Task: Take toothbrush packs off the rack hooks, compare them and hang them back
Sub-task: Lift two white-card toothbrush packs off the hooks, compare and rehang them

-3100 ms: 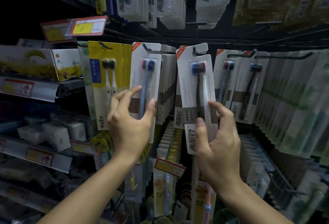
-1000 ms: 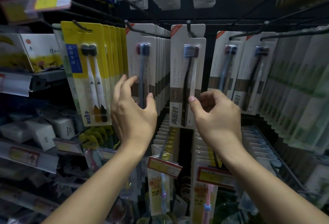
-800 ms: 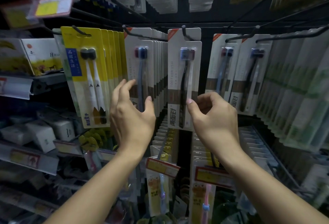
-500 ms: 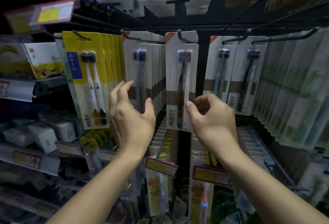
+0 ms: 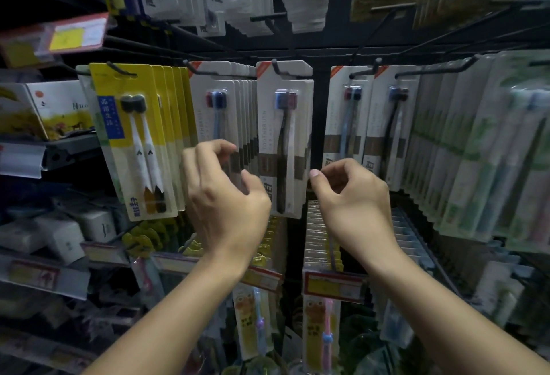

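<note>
Straight ahead on the rack, I see a white toothbrush pack (image 5: pixel 284 139) hanging on its black hook (image 5: pixel 275 65), flat-faced toward me, a dark-handled brush with a blue and red head inside it. My right hand (image 5: pixel 354 205) is just beside that pack's lower right edge, the fingers curled inward and the thumb tip pointing left toward the card's edge; I cannot tell whether the thumb actually touches it, and the hand encloses nothing that I can make out. My left hand (image 5: pixel 226 199) is raised in front of the neighbouring row of white packs (image 5: pixel 226 112) to the left, whose front card carries a light blue brush. Its fingers are bent at the front card's lower part and the thumb stands apart on the right side; whether the fingertips pinch that card or only brush against it, I cannot tell.

Farther left hangs a row of yellow packs (image 5: pixel 131 136), each front showing two white-handled brushes with dark heads. To the right of the single pack, past a dark upright gap, hang two more white packs (image 5: pixel 369 124) and then a long row of pale green packs (image 5: pixel 476 151). Lower down, near my wrists, red and yellow price tags (image 5: pixel 333 285) sit on the hook ends above children's toothbrush cards (image 5: pixel 320 333).
</note>
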Demonstrator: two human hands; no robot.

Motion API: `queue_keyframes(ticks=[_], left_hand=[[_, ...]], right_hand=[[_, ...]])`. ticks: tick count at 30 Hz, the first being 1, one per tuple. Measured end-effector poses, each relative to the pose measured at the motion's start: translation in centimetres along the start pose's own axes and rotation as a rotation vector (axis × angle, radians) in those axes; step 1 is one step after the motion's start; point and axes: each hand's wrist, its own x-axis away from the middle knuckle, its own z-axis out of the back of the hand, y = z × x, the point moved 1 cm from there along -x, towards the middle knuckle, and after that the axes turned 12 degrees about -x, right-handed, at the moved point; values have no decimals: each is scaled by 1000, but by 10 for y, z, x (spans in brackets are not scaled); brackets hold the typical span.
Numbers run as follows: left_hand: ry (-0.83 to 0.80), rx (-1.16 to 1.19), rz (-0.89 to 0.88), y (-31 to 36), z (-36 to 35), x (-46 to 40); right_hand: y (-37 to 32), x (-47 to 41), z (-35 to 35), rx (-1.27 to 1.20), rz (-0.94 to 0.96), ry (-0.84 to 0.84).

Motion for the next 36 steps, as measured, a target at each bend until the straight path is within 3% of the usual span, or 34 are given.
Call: queue_keyframes(ticks=[7, 11, 15, 19, 30, 36], left_hand=[[-40, 75, -162, 39, -5, 15], [-268, 149, -193, 61, -15, 26], [-515, 204, -141, 81, -31, 31], [-659, 159, -62, 92, -57, 27], [-953, 163, 57, 87, -108, 15], [-1004, 171, 111, 80, -124, 16]], right_hand=[[3, -4, 28, 30, -50, 44], [8, -7, 46, 12, -87, 85], [15, -13, 58, 22, -140, 69], [25, -21, 64, 20, -172, 18], [44, -54, 68, -84, -311, -48], [51, -68, 64, -125, -333, -34]])
